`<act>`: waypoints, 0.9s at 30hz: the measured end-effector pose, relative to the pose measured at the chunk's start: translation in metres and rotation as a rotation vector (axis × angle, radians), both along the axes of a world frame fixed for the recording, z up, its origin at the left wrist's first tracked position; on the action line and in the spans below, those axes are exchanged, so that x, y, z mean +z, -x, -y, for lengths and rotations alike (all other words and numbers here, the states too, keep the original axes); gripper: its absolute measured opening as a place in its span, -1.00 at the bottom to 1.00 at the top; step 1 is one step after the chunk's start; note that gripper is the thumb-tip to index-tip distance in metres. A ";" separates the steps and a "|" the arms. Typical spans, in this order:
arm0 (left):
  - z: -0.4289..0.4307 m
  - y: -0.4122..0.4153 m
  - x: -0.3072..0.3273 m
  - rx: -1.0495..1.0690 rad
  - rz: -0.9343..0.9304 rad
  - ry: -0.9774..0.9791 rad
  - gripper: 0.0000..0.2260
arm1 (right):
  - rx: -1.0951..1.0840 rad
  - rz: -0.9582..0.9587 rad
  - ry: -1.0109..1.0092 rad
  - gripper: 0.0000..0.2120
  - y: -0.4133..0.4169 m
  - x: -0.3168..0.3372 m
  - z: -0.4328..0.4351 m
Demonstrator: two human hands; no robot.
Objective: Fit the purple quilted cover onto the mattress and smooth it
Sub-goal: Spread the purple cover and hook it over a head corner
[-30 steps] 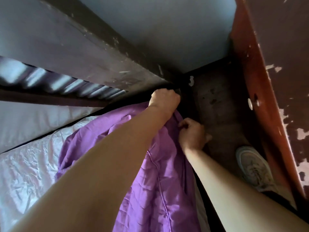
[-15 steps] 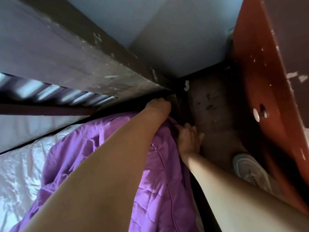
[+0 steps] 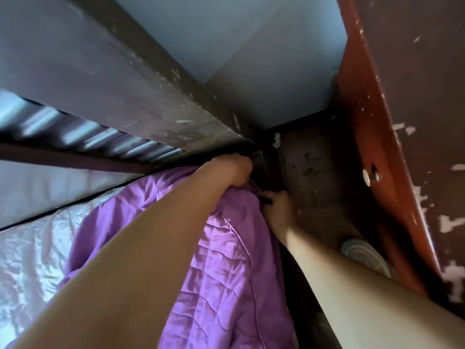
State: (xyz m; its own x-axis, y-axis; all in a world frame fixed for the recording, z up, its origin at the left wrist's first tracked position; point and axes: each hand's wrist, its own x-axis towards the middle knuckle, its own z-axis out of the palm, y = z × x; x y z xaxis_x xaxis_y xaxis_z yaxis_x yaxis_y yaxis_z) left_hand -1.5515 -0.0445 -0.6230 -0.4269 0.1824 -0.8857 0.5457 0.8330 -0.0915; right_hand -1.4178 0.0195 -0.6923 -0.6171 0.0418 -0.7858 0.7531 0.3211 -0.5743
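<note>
The step in hand looks like seating the far corner. The left hand (image 3: pixel 235 170) is curled into a fist round the bunched corner of the purple quilted cover (image 3: pixel 221 268), pressed up under the dark bed rail (image 3: pixel 141 91) just above it. Below and to the right of that hand, the right hand (image 3: pixel 279 210) lies against the cover's hem at the side of the bed. Its fingers are bent into the fold, but whether they pinch the hem or only push it cannot be told. The cover trails back from both hands toward the person in a rumpled band. To the left of the left forearm the shiny mattress (image 3: pixel 32 253) lies bare. The next move probably calls for dragging the hem down over the corner, then spreading the cover leftward across the bare part.
</note>
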 end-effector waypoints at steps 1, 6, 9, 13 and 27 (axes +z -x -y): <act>0.005 -0.001 0.009 0.044 -0.064 -0.079 -0.66 | -0.059 0.011 0.048 -0.58 0.001 -0.006 0.004; 0.042 -0.004 0.053 0.166 -0.207 -0.222 -0.75 | 0.022 0.071 0.044 -0.47 0.004 0.001 0.009; 0.035 -0.002 0.057 0.126 -0.083 -0.073 -0.69 | 0.153 0.083 0.009 -0.59 0.008 0.007 0.007; 0.024 -0.005 0.039 0.058 0.006 0.082 -0.62 | -0.055 0.125 0.106 -0.64 -0.001 -0.033 0.012; 0.151 -0.121 0.121 0.379 -0.786 -0.616 -0.72 | 0.199 -0.705 -0.290 -0.48 -0.021 0.131 0.008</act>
